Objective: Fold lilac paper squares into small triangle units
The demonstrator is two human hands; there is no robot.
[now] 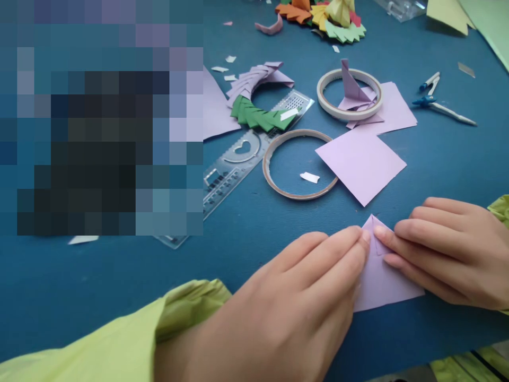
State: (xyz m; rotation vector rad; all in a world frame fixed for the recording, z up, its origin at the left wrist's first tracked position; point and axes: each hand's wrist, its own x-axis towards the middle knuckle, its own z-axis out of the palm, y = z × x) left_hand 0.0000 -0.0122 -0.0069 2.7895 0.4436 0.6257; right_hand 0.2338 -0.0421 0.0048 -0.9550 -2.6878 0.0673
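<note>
A small sheet of lilac paper (387,289) lies in front of me, its upper corners folded inward to a point at the top. My left hand (286,302) is closed at its left edge, fingertips pressed along the fold near the tip. From the other side my right hand (453,249) pinches and presses the right folded flap, fingers held together. Just beyond the tip lies a flat lilac square (361,164), overlapping a thin roll of tape (267,164). What lies beneath my left palm is hidden.
Behind are a wider tape roll (322,109) with a folded lilac piece (352,87), a compass (431,101), a clear stencil ruler (238,170), and a curved lilac-and-green folded-paper chain (254,114). Colourful folded pieces (344,32) sit at the back. The upper left is pixelated.
</note>
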